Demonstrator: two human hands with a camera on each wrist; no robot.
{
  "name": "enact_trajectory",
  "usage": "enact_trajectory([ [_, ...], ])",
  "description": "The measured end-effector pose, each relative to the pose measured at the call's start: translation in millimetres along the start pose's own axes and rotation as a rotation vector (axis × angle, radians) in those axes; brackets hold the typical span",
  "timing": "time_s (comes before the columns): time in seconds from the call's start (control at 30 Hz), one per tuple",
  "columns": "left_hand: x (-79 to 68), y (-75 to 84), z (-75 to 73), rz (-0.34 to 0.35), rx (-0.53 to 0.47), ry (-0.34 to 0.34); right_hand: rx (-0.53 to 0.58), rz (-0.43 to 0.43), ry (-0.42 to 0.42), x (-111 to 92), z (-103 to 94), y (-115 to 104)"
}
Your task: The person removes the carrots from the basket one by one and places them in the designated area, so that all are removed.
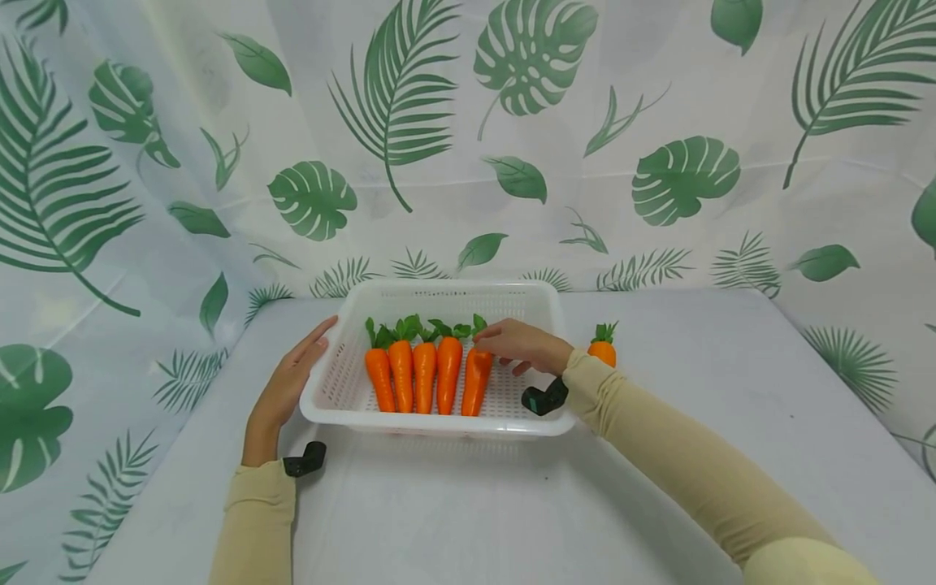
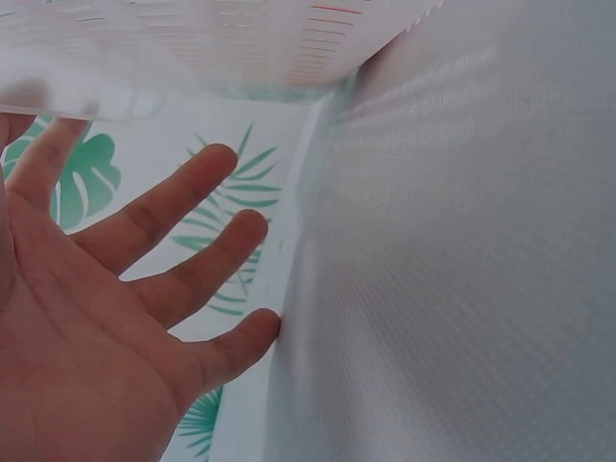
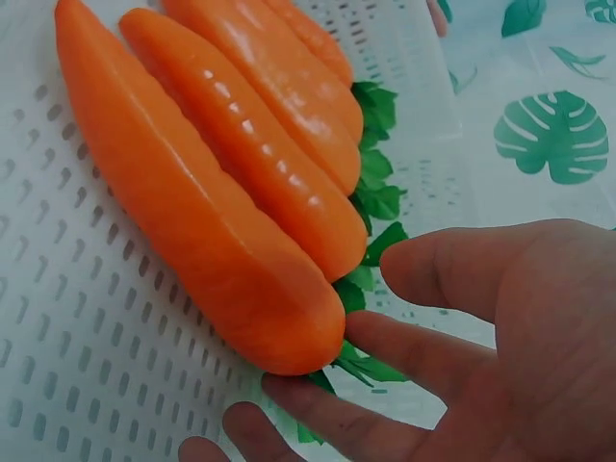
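A white perforated plastic basket (image 1: 439,424) holds a row of several orange carrots (image 1: 424,375) with green leafy tops. At the basket's left rim is my left hand (image 1: 281,386); in the left wrist view its fingers (image 2: 183,274) spread apart below the rim. My right hand (image 1: 530,345) reaches over the basket to the rightmost carrot (image 3: 207,221). Its fingertips are right at the thick, leafy end of that carrot, with thumb and fingers apart in the right wrist view. The carrot lies slightly slanted on the basket floor, a small gap from its neighbour.
Another carrot (image 1: 603,351) lies on the white-covered table (image 1: 702,357) right of the basket, partly hidden by the right sleeve (image 1: 658,439). A leaf-patterned curtain (image 1: 453,187) hangs behind and at the left. Each wrist carries a small black camera (image 1: 544,398).
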State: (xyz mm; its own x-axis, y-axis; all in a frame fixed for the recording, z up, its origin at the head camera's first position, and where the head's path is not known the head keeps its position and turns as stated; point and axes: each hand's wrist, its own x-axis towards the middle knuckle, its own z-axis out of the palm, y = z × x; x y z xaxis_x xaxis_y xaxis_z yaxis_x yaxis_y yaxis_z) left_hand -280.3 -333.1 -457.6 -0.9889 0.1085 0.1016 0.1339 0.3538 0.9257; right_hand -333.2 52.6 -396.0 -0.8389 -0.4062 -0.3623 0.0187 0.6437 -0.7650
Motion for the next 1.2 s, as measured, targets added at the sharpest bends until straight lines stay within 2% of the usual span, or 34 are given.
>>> enact_trajectory([
  [0.6, 1.0, 1.0, -1.4, 0.009, -0.003, -0.003, -0.023, 0.037, -0.029, -0.9, -1.2, -3.9],
  [1.2, 1.0, 4.1, -1.3, -0.006, -0.005, -0.011, 0.079, -0.001, 0.006, -1.2, -4.2, -2.9],
])
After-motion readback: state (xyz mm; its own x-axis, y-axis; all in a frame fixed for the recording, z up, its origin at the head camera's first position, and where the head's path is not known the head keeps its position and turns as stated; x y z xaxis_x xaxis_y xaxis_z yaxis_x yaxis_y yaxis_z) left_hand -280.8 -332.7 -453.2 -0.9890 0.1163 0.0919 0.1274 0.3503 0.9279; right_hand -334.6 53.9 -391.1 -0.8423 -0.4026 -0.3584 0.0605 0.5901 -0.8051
